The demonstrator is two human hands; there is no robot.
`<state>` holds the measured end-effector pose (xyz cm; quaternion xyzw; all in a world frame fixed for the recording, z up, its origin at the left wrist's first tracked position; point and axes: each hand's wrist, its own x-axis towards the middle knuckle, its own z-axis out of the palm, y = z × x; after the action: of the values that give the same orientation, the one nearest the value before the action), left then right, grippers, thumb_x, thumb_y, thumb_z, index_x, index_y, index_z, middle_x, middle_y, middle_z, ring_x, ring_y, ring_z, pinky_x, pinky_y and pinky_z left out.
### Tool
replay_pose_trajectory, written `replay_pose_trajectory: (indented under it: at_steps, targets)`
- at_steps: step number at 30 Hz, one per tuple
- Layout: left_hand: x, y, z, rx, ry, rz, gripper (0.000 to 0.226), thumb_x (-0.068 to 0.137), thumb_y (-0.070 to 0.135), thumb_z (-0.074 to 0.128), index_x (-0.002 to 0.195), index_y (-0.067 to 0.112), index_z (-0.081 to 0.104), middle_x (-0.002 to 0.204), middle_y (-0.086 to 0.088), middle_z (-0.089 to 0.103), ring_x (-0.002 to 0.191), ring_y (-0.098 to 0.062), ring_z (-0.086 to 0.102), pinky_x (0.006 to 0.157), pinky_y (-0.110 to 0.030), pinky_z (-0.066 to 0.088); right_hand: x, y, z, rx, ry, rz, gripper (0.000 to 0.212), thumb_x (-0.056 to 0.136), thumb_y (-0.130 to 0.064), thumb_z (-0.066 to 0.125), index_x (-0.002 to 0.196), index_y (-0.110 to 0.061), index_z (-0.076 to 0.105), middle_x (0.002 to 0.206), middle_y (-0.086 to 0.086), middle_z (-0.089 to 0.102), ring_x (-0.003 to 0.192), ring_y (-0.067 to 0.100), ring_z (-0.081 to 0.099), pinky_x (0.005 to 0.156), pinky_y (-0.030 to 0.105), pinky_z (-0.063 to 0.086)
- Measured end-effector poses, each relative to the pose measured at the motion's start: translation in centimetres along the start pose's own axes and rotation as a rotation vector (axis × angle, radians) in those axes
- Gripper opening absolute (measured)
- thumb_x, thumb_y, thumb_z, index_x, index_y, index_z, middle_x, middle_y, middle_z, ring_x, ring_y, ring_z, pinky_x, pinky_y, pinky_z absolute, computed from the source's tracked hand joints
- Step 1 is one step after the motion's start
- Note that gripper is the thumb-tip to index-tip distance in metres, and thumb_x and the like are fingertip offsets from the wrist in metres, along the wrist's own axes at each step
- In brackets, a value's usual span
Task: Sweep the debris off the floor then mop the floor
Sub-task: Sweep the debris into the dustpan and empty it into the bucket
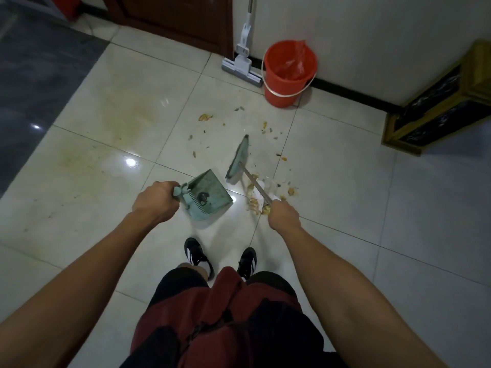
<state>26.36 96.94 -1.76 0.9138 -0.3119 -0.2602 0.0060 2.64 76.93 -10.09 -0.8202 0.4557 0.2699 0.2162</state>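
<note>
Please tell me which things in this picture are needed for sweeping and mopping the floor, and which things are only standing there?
Needed for the job:
- broom, held by the right hand
- dustpan, held by the left hand
- debris on the floor
- mop leaning at the wall
- red bucket with a bag inside

Only standing there:
- dark wooden door
- gold-edged cabinet

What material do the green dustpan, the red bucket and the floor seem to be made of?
Dustpan: probably moulded plastic, matt pale green, with moulded comb teeth at its edge.
Bucket: likely plastic, smooth uniform red, with a thin red bag inside.
Floor: glazed ceramic or polished stone tiles, judging by the grout lines and mirror-like light reflections.
</note>
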Motion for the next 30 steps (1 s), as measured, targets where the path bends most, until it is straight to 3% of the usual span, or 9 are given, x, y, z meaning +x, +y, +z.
replay_pose_trajectory:
  at_steps: [7, 15, 19, 30]
  targets:
    - [3.2, -5.3, -2.7, -0.053, 0.029, -0.055, 0.014, 0.092, 0.019, 0.06, 0.098, 0.028, 0.068, 0.09, -0.004, 0.067, 0.078, -0.029, 0.063, 0.066, -0.034, 0.05, 3.6, -7.0, -2.6, -0.029, -0.017, -0.053, 0.03, 0.094, -0.009, 0.051, 0.123, -0.007, 0.057, 0.114, 0.011, 0.064, 0.099, 0.026, 0.065, 0.072, 0.03, 0.048]
    - [9.9, -15.3, -8.8, -0.148, 0.0, -0.152, 0.013, 0.091, 0.019, 0.058, 0.094, 0.027, 0.068, 0.089, -0.004, 0.067, 0.078, -0.028, 0.063, 0.065, -0.033, 0.048, 8.8, -20.8, -5.5, -0.163, -0.004, -0.097, 0.029, 0.096, -0.008, 0.049, 0.122, -0.008, 0.059, 0.121, 0.012, 0.064, 0.109, 0.028, 0.064, 0.086, 0.034, 0.052]
    - [12.4, -19.3, -11.4, -0.149, -0.011, -0.172, 0.011, 0.091, 0.018, 0.058, 0.09, 0.026, 0.065, 0.088, -0.006, 0.066, 0.077, -0.029, 0.061, 0.065, -0.032, 0.046, 10.9, -26.7, -6.2, -0.178, -0.039, -0.111, 0.032, 0.093, -0.007, 0.053, 0.125, -0.006, 0.058, 0.119, 0.013, 0.064, 0.107, 0.029, 0.065, 0.085, 0.034, 0.052]
    - [17.2, -23.2, -14.0, -0.109, -0.022, -0.225, 0.008, 0.096, 0.022, 0.057, 0.094, 0.029, 0.059, 0.086, -0.005, 0.061, 0.077, -0.029, 0.06, 0.067, -0.033, 0.046, 16.1, -34.8, -7.2, -0.217, -0.097, -0.205, 0.029, 0.094, -0.009, 0.054, 0.123, -0.007, 0.059, 0.111, 0.011, 0.065, 0.097, 0.028, 0.066, 0.08, 0.034, 0.053]
